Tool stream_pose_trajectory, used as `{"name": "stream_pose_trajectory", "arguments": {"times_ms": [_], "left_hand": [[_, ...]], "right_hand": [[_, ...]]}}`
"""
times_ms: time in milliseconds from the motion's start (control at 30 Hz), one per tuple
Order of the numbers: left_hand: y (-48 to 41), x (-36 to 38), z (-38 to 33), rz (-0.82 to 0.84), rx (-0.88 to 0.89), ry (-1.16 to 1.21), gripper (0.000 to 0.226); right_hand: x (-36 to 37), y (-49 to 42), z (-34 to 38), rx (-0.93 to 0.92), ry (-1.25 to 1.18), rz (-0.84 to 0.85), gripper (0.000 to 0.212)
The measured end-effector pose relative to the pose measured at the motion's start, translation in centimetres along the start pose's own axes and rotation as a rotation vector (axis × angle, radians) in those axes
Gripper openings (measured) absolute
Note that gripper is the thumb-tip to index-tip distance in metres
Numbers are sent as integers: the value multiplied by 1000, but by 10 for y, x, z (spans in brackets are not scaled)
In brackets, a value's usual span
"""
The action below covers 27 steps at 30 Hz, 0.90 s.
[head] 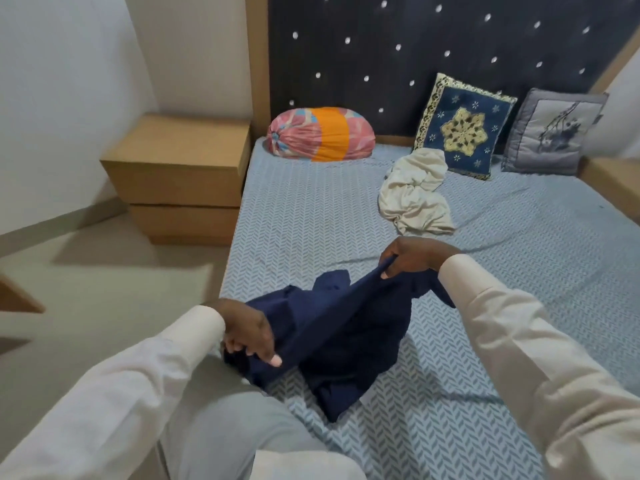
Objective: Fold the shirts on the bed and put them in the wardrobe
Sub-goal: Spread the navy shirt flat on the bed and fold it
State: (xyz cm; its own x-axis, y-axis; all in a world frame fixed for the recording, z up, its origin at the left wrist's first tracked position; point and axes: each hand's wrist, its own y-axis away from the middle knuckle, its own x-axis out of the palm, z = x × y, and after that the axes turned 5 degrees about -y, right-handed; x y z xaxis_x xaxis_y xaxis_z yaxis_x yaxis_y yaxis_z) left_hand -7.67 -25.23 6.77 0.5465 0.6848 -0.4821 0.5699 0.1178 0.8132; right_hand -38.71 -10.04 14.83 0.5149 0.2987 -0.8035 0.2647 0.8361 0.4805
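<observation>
Now my left hand (251,336) and right hand (410,256) each pinch the blue shirt (339,327). It hangs over the bed (311,220). A white shirt (414,194) lies near the pillows.

To your left you have a light brown wooden bedside cabinet with two stacked drawers (180,174), standing on the grey floor (104,271) against the white wall (52,98). Ahead of you, a dark padded headboard dotted with silvery studs (415,46) rises inside a tan wooden frame (257,64). Three pillows rest at its foot: a pink and orange bolster tied at one end (320,135) on the left, a navy square cushion with a gold star pattern (462,128) leaning upright, and just beside it, a grey square cushion with dark embroidery (550,133).
</observation>
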Motion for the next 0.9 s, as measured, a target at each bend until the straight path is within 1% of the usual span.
{"name": "stream_pose_trajectory", "arguments": {"times_ms": [33,67,133,167,200,267,333,367,400,467,533,600,633,700,800,833,867,900], "left_hand": [[-8,12,-1,-55,11,87,35],[-14,18,-1,-180,29,157,31],[-27,29,1,-461,36,216,29],[-34,36,3,-535,-1,209,27],[-40,42,4,-550,-50,200,26],[-51,57,5,-503,-106,238,32],[-60,68,6,-511,-105,249,40],[-63,71,6,-553,-98,227,43],[-65,72,6,-589,-91,202,46],[-68,76,7,-604,-89,213,47],[-71,81,8,-589,-98,260,40],[-74,84,7,-620,-100,253,26],[-76,86,7,-667,-106,265,17],[-75,86,4,-831,-158,334,7],[-66,78,-1,-1135,-239,496,15],[-61,75,-1,-1195,-258,586,16],[-58,74,2,-1215,-277,698,16],[-56,74,8,-1204,-283,818,15]], "right_hand": [[12,-4,0,3,-15,4,11],[21,-7,-2,3,-33,-34,15],[36,-13,-7,29,-38,-181,20],[44,-16,-12,63,-17,-278,22],[50,-16,-17,118,0,-379,24],[63,-10,-30,248,-34,-545,27],[77,0,-45,345,-74,-642,24],[84,4,-54,391,-82,-660,23],[91,8,-62,444,-89,-649,23],[107,17,-76,540,-132,-587,24],[120,21,-87,586,-196,-529,24],[129,23,-92,596,-235,-504,23],[133,23,-93,595,-252,-500,23],[137,22,-92,595,-271,-498,21],[143,23,-91,593,-254,-438,11],[146,24,-92,596,-242,-404,6],[149,24,-93,602,-220,-363,6],[154,24,-94,607,-195,-322,11]]}}
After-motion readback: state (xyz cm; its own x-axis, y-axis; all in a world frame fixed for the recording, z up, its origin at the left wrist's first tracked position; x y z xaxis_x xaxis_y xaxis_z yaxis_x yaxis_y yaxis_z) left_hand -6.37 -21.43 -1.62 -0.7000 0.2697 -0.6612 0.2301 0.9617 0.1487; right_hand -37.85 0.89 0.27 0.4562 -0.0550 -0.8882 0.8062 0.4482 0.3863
